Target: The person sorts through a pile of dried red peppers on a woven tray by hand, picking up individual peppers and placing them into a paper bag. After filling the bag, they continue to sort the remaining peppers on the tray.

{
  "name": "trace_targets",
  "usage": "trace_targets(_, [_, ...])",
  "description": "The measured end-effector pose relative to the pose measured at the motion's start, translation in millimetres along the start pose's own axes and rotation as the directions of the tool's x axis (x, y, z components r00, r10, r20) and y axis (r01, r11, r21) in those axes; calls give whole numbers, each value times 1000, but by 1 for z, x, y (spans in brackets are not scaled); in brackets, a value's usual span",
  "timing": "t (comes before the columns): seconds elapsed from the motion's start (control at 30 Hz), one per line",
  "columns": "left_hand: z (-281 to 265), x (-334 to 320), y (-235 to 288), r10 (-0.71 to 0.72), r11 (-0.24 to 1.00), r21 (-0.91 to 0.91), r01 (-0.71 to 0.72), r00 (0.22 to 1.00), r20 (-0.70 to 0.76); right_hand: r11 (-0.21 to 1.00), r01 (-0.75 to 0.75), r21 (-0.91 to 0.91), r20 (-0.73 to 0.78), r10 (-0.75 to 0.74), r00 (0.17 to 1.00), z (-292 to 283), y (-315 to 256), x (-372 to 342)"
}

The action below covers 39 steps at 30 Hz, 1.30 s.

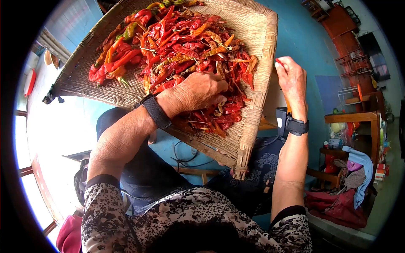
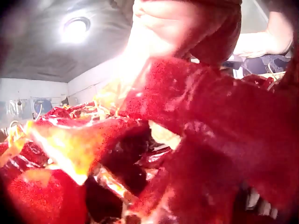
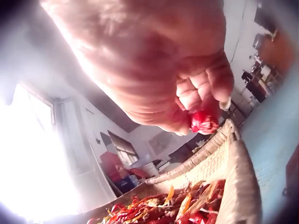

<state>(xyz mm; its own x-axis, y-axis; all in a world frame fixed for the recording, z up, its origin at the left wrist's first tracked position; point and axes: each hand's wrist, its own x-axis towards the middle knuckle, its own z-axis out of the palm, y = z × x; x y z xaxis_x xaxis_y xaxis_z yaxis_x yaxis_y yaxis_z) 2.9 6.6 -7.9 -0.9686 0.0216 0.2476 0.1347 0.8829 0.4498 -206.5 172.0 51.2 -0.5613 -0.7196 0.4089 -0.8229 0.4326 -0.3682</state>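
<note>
Dried red chili peppers (image 1: 185,46), some orange or yellowish, lie heaped in a woven tray (image 1: 263,38). My left hand (image 1: 200,90) rests low on the heap with its fingers bent down among the peppers; I cannot tell whether they grip one. Large in the left wrist view, red peppers (image 2: 196,98) hide its fingertips. My right hand (image 1: 292,78) is raised just outside the tray's right rim. Its fingers pinch a small red chili pepper (image 3: 204,122), mostly covered by the hand in the head view.
Fresher, plumper red and green peppers (image 1: 122,59) lie on the tray's left side. The tray slants over the person's lap. A wooden shelf (image 1: 352,118) with household items and a maroon cloth (image 1: 337,208) are at the right. Cables (image 1: 181,156) lie on the floor below.
</note>
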Motion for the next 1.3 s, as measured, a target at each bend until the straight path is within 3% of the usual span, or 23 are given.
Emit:
trace_targets(0.07, [1,1,-1,34,999,27,-36,997,71,996,-44,-81,45,48,998,-4,8,-2])
trace_targets(0.13, [-3,0,3,18,1000,10,-19,996,83,957,-26,-289,35,38,999,-6,6,-7])
trace_targets(0.17, [-3,0,4,1,1000,-8,0,995,97,953,80,-293,0,-84,996,1,17,-7])
trace_targets(0.2, [-3,0,4,2,1000,-9,-1,995,98,953,79,-294,0,-83,997,2,13,-5])
trace_targets(0.27, [-3,-1,2,80,996,-45,-75,990,117,985,170,-4,22,-170,985,9,1,-4])
trace_targets(0.33, [-2,-3,0,100,995,-6,-100,987,128,953,253,167,81,-269,960,17,-18,-7])
trace_targets(0.4, [9,-4,-8,279,947,164,-277,960,12,949,219,227,229,-270,935,25,-40,-14])
trace_targets(0.5, [9,-5,-7,230,955,192,-228,973,15,895,326,306,375,-428,823,43,-49,-19])
trace_targets(0.53, [8,-5,-6,229,955,191,-227,973,15,896,316,313,390,-424,817,42,-57,-22])
trace_targets(0.6, [5,-5,-4,193,946,261,-192,981,23,845,441,302,323,-526,787,53,-54,-26])
trace_targets(0.73, [0,-4,-5,151,947,283,-151,988,20,877,355,323,428,-470,772,57,-52,-27])
trace_targets(0.8, [-6,-4,-2,74,983,172,-55,992,-107,907,232,351,505,-392,769,58,-52,-27])
trace_targets(0.83, [-9,-3,-2,113,966,249,-72,981,-156,907,236,350,505,-395,768,57,-53,-26])
trace_targets(0.9, [-15,0,-2,79,982,185,-39,974,-211,897,125,425,569,-372,734,52,-60,-26])
trace_targets(1.07, [-21,2,-2,38,999,-4,-42,946,-322,927,135,349,618,-336,711,52,-72,-26])
trace_targets(1.3, [-24,2,-3,-3,1000,-15,-2,937,-350,927,107,359,565,-307,766,56,-64,-24])
